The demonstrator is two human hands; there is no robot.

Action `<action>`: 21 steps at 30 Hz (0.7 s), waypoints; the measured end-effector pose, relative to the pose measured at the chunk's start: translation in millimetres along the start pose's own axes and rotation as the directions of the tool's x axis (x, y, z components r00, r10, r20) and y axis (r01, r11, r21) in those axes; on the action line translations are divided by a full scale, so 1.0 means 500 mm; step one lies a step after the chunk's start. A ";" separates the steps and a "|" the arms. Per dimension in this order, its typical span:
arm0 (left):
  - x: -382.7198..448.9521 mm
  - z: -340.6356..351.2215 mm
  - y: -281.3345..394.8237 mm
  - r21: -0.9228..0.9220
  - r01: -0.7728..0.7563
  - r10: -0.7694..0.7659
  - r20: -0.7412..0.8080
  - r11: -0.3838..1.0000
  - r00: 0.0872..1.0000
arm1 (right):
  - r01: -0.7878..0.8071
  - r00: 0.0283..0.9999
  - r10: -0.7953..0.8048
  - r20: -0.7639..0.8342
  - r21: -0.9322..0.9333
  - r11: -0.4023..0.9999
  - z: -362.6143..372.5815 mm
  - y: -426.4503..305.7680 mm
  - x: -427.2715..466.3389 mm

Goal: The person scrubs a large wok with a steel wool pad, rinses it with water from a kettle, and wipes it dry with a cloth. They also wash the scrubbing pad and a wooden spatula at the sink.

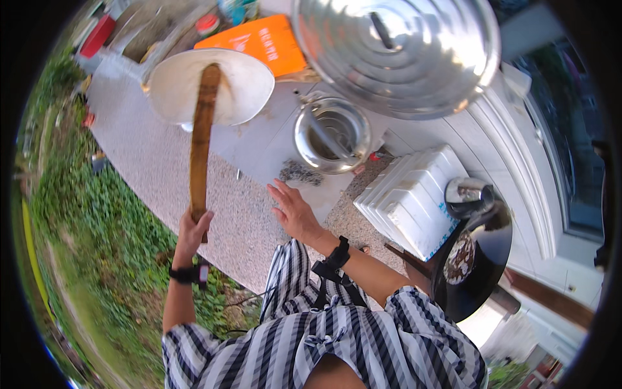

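Note:
My left hand (193,232) grips the lower end of a flat wooden handle (201,141). The handle's upper end lies against the inside of a large whitish scoop-like bowl (243,87), at the upper left. My right hand (295,212) is held out with its fingers spread and nothing in it. Just beyond its fingertips is a dark, mesh-like scouring pad or patch (301,173) on the pale surface. A shiny metal pot with a bar handle (359,121) stands past that patch. Black straps are around both wrists.
A large round metal lid (413,97) is at the top, beside an orange board (279,46). To the right are a white foam box (413,204), a metal vessel (467,194) and a black wok-like pan (486,272). Green plants (126,233) border the stone paving (160,170) on the left.

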State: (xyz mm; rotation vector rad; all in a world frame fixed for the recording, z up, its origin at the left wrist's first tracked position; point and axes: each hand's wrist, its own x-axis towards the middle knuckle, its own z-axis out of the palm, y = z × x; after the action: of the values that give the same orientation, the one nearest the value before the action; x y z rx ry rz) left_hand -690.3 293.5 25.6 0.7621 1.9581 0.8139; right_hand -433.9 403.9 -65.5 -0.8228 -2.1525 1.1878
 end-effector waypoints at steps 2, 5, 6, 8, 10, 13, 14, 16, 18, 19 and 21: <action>-0.054 0.014 0.078 0.019 -0.044 0.043 0.037 0.999 0.998 | 0.058 0.992 -0.054 -0.110 0.033 0.998 -0.048 -0.032 0.000; -0.101 0.102 0.200 0.114 -0.186 0.166 0.164 0.976 0.972 | 0.058 0.921 -0.038 -0.388 0.039 0.998 -0.151 -0.038 -0.017; -0.110 0.148 0.235 0.135 -0.181 0.146 0.237 0.974 0.961 | 0.020 0.884 -0.036 -0.467 -0.038 0.999 -0.194 -0.022 -0.033; -0.110 0.270 0.294 0.128 -0.244 0.162 0.455 0.961 0.876 | -0.056 0.760 -0.018 -0.649 -0.092 0.994 -0.282 0.027 -0.084; -0.108 0.402 0.335 0.086 -0.254 0.127 0.689 0.963 0.714 | -0.146 0.602 -0.045 -0.797 -0.165 0.976 -0.366 0.087 -0.156; -0.108 0.601 0.352 0.101 -0.143 -0.042 0.930 0.985 0.365 | -0.106 0.308 0.461 -0.832 0.451 0.886 -0.458 0.168 -0.281; -0.111 0.665 0.354 0.072 -0.071 -0.055 0.974 0.995 0.218 | -0.117 0.166 0.493 -0.854 0.479 0.870 -0.486 0.186 -0.325; -0.124 0.779 0.362 0.081 0.108 -0.076 0.996 0.991 -0.049 | -0.283 -0.085 0.193 -0.978 0.209 0.936 -0.543 0.217 -0.408; -0.163 0.854 0.355 0.156 0.259 -0.091 0.964 0.953 -0.248 | -0.510 -0.178 -0.169 -0.969 -0.056 0.858 -0.584 0.230 -0.487; -0.176 0.893 0.353 0.222 0.325 -0.108 0.937 0.919 -0.333 | -0.627 -0.240 -0.181 -0.954 0.010 0.779 -0.603 0.244 -0.519; -0.213 0.960 0.337 0.285 0.430 -0.088 0.902 0.857 -0.423 | -0.800 -0.302 -0.249 -0.920 0.103 0.591 -0.626 0.266 -0.588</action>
State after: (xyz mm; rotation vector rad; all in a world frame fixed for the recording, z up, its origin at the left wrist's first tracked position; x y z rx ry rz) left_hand -190.2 433.6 5.8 0.3749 0.2158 -0.1963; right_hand 14.9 415.3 -84.4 -1.9441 -0.5875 -0.5309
